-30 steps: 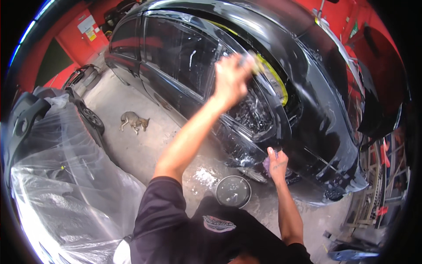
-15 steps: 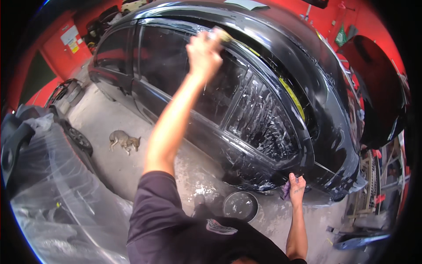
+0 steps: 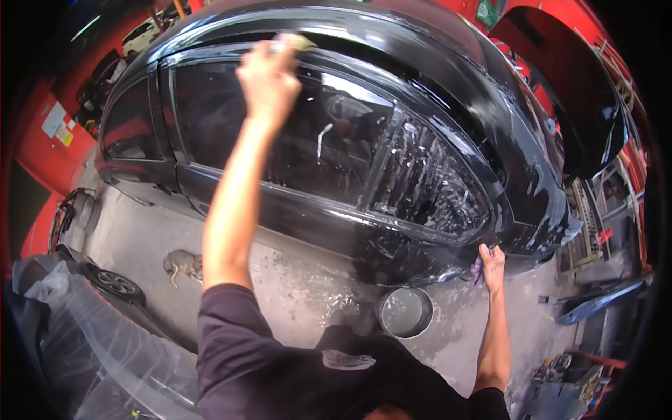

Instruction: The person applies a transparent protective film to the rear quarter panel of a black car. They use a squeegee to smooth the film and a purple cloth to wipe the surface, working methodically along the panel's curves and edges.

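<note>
A wet black car [image 3: 301, 199] stands side-on in front of me, with streaks of whitish water or suds on its rear side window [image 3: 428, 183]. My left hand [image 3: 269, 80] reaches up to the frame above the door windows. It grips a yellowish sponge [image 3: 297, 43], blurred by motion, against the roof edge. Low down by the car's rear lower side, my right hand [image 3: 494, 263] is closed on a crumpled purple cloth [image 3: 478, 271]. Most of the cloth is hidden by the fingers.
A round dark-rimmed basin [image 3: 406, 313] sits on the wet concrete floor. A small dog [image 3: 180, 267] lies to the left, near a plastic-covered car [image 3: 105, 350]. Detached panels, including a dark one [image 3: 560, 77], and a rack [image 3: 588, 217] stand at right.
My left hand has slid left along the roof edge with the sponge. The right hand still holds the cloth near the car's lower side. The whole view has shifted.
</note>
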`<state>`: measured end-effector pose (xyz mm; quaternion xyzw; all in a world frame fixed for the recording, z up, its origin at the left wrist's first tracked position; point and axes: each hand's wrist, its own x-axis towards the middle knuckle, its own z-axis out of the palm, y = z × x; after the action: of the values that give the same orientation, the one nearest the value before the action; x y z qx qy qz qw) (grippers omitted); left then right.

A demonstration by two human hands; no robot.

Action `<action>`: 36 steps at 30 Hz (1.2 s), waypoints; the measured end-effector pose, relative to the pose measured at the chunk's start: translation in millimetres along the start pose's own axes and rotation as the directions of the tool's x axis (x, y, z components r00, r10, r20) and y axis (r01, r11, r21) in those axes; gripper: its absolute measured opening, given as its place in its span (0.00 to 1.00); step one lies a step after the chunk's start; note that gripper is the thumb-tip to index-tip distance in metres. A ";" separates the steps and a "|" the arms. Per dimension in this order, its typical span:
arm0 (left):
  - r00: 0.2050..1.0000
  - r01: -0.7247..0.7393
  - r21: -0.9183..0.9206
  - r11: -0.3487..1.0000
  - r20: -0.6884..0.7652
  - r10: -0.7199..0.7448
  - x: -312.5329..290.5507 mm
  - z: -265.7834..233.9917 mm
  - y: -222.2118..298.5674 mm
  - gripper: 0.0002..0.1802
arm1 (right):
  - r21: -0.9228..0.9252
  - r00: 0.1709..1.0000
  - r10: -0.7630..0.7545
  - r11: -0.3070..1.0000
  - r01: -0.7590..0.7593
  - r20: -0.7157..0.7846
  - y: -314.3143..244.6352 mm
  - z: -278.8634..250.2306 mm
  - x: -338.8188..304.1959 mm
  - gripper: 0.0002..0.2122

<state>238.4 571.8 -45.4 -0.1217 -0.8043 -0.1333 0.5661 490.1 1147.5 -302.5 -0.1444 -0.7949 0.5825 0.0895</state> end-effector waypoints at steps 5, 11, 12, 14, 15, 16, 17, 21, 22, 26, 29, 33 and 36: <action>0.992 -0.122 -0.033 0.992 0.035 0.123 -23.1 4.0 84.0 0.32 | 0.028 1.000 -0.016 0.999 0.016 -0.007 -9.9 9.4 -6.8 0.15; 0.932 -0.329 -0.217 0.919 0.080 0.353 -26.9 21.1 122.3 0.35 | 0.005 0.998 -0.057 0.998 0.057 -0.003 1.9 -5.8 -6.6 0.17; 0.966 -0.231 -0.120 0.966 0.093 0.243 -14.6 14.2 80.6 0.32 | 0.018 0.999 -0.048 0.999 0.048 -0.003 9.6 -5.3 -3.6 0.17; 0.995 -0.091 0.002 0.996 0.050 0.091 -3.2 4.1 -5.5 0.26 | 0.069 1.000 -0.013 0.998 0.013 0.004 11.9 -2.5 -0.5 0.17; 0.998 -0.058 0.031 0.998 0.010 0.057 -4.6 -0.8 -29.8 0.23 | 0.114 1.000 0.013 0.993 -0.016 0.022 3.0 6.0 -1.0 0.17; 0.998 -0.066 0.037 0.997 -0.003 0.066 -5.0 -0.3 -5.1 0.23 | 0.146 0.999 0.038 0.988 -0.041 0.025 -5.6 7.7 -4.1 0.17; 0.997 -0.075 0.045 0.996 -0.016 0.075 -11.5 5.9 29.4 0.23 | 0.123 0.999 0.031 0.992 -0.033 0.016 -10.5 6.2 -8.1 0.17; 0.934 -0.293 -0.190 0.937 0.152 0.323 -38.1 20.0 189.2 0.40 | 0.041 0.998 -0.060 0.997 0.059 0.025 -21.2 -0.2 -10.4 0.18; 0.921 -0.328 -0.203 0.923 0.149 0.360 -36.6 22.3 179.2 0.41 | 0.030 0.995 -0.096 0.995 0.095 0.036 -20.9 -4.6 -8.4 0.18; 0.991 -0.137 0.006 0.991 0.003 0.137 -7.4 9.6 44.3 0.26 | 0.077 0.999 0.024 0.997 -0.026 0.025 0.7 -7.7 -13.1 0.17; 0.997 0.071 0.159 0.985 -0.050 -0.064 -7.9 11.3 2.6 0.22 | 0.023 1.000 0.017 1.000 -0.017 0.019 7.1 0.9 -7.2 0.17; 0.980 -0.187 -0.066 0.980 0.055 0.191 -41.6 19.1 147.1 0.32 | -0.086 0.997 -0.072 0.994 0.070 -0.021 12.9 -5.1 -14.9 0.19; 0.978 -0.200 -0.145 0.969 0.034 0.207 -25.1 21.3 93.7 0.30 | -0.189 0.984 -0.171 0.969 0.159 -0.049 -2.2 -9.0 -20.0 0.18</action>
<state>260.5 665.8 -68.8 -0.2466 -0.7898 -0.1281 0.5468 511.5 1148.4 -297.1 -0.1042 -0.8514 0.4918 0.1497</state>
